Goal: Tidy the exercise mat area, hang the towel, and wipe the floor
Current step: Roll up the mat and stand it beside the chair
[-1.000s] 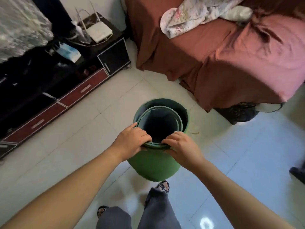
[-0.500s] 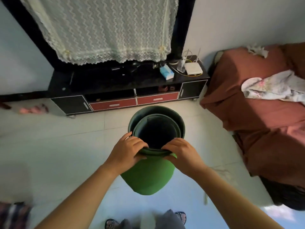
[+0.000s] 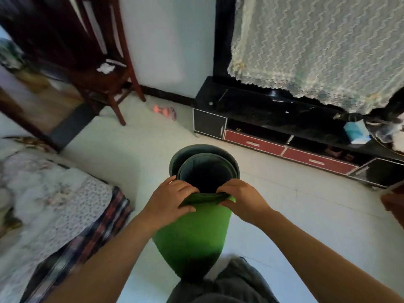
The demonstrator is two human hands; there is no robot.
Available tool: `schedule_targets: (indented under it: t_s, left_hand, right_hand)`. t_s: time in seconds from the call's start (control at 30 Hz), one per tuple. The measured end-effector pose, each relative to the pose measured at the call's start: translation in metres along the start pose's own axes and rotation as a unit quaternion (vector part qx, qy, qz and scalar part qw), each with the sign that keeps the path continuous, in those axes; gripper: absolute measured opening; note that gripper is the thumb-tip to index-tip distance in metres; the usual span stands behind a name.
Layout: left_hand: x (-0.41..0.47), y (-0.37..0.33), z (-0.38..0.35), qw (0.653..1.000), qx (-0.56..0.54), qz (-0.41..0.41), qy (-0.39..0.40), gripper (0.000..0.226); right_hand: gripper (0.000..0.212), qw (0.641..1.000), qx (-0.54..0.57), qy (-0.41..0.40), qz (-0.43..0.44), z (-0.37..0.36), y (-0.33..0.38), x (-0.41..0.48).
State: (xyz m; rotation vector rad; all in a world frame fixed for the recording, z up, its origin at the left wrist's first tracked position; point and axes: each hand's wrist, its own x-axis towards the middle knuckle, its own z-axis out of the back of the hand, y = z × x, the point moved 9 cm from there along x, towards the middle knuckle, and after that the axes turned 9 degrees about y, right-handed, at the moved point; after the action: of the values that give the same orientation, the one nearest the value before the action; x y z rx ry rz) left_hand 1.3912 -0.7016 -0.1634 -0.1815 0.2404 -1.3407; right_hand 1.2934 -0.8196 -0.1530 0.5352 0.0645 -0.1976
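Observation:
A green exercise mat (image 3: 192, 235), rolled loosely into a wide tube, stands upright in front of me, its open top showing a dark hollow. My left hand (image 3: 168, 199) grips the near rim on the left side, fingers curled over the edge. My right hand (image 3: 242, 199) grips the same rim on the right. Both thumbs press the outer layer. The mat's lower end is hidden behind my grey trouser leg (image 3: 229, 281). No towel is in view.
A black TV cabinet (image 3: 284, 119) with red drawers runs along the far wall under a lace cloth (image 3: 317, 47). A wooden chair (image 3: 105, 77) stands at the back left. A patterned mattress (image 3: 50, 206) lies at left. Something pink (image 3: 164, 110) lies on the white tile floor.
I have turned left while holding the rolled mat: the red bed has left the view, and the cabinet, chair and mattress have come in. Both hands keep their grip on the rim.

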Motion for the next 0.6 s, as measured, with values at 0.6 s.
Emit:
schedule_targets:
  t_s: [0.6]
  left_hand:
    - [0.08,0.329,0.078,0.988,0.009,0.152,-0.009,0.054]
  right_hand:
    - [0.032,0.982,0.022,0.127,0.134,0.001,0.05,0.382]
